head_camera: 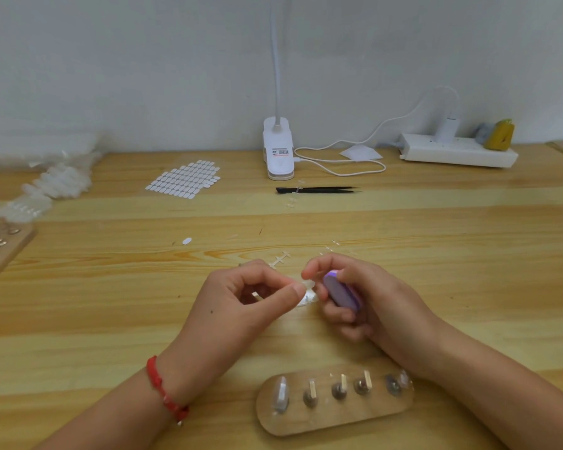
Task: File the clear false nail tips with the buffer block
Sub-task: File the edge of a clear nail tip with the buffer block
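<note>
My left hand [257,295] pinches a clear false nail tip [307,292] between thumb and forefinger, just above the wooden table. Close to its right, my right hand [355,297] grips a purple buffer block [340,292], whose upper end lies against the tip. A red bracelet sits on my left wrist. Below my hands lies an oval wooden holder [335,414] with several metal pegs; clear tips sit on its leftmost and rightmost pegs.
A sheet of white adhesive tabs [184,178], black tweezers [317,190] and a clip lamp base [278,151] lie further back. A white power strip [457,152] is at the back right. Bags of nail tips [46,186] and another wooden board [0,251] lie left.
</note>
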